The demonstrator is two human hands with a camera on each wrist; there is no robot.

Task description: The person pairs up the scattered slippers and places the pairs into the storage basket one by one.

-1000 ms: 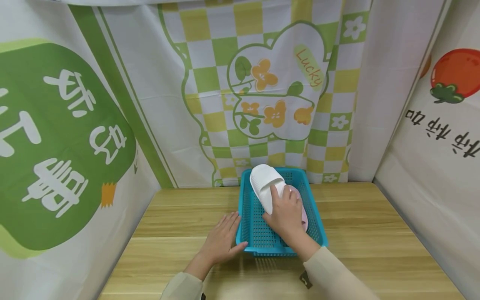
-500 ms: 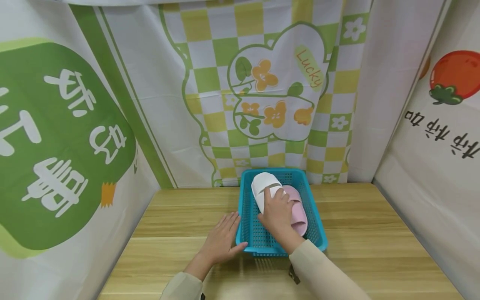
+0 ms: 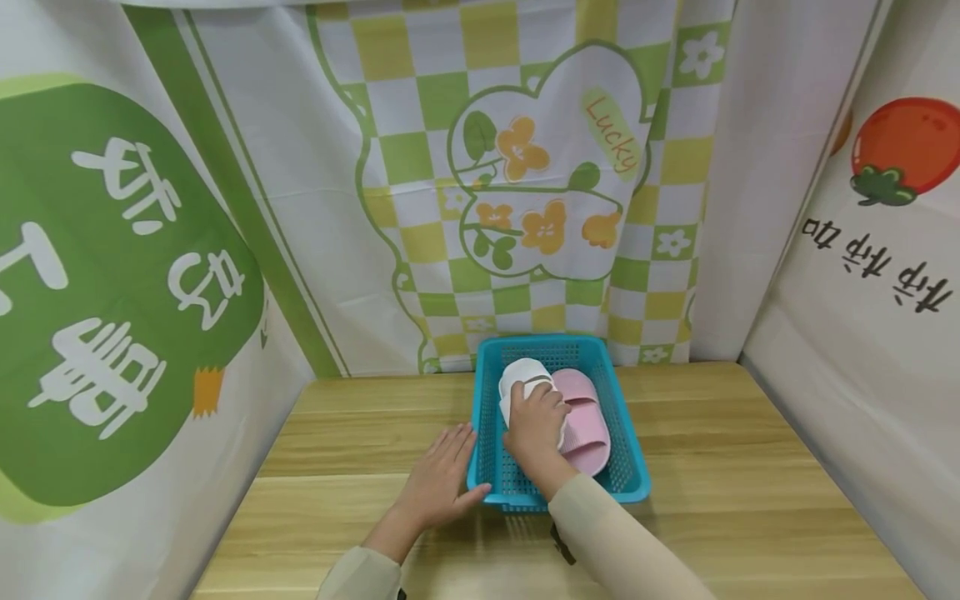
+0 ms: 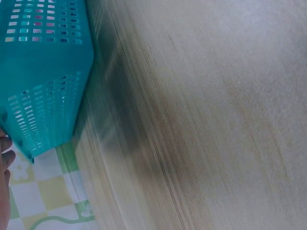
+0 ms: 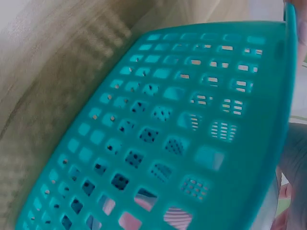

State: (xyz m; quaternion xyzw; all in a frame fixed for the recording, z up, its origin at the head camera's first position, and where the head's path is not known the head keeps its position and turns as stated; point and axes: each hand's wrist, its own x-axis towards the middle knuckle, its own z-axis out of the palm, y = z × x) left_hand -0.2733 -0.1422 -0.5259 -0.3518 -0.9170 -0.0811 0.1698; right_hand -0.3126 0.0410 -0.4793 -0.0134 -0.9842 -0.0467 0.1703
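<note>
A teal mesh basket (image 3: 628, 427) stands on the wooden table. Inside it, a pink slipper (image 3: 587, 427) lies along the right side. Beside it is a white slipper (image 3: 523, 372) on the left, which my right hand (image 3: 536, 425) grips by the strap; the hand and wrist hide its near end. My left hand (image 3: 437, 482) rests against the basket's near left rim, fingers straight and thumb at the front corner. The left wrist view has only some of its fingertips (image 4: 5, 153) near the rim. Bits of pink show through the basket wall (image 5: 268, 124) in the right wrist view.
Wood-grain tabletop (image 3: 720, 450) extends on both sides of the basket. A checkered cloth (image 3: 517, 308) hangs right behind it. Printed cloth walls rise at left (image 3: 277, 433) and right (image 3: 840, 383).
My right hand has lowered the white slipper into the basket and shifted left and toward me, uncovering more of the pink slipper. The left hand stays at the rim.
</note>
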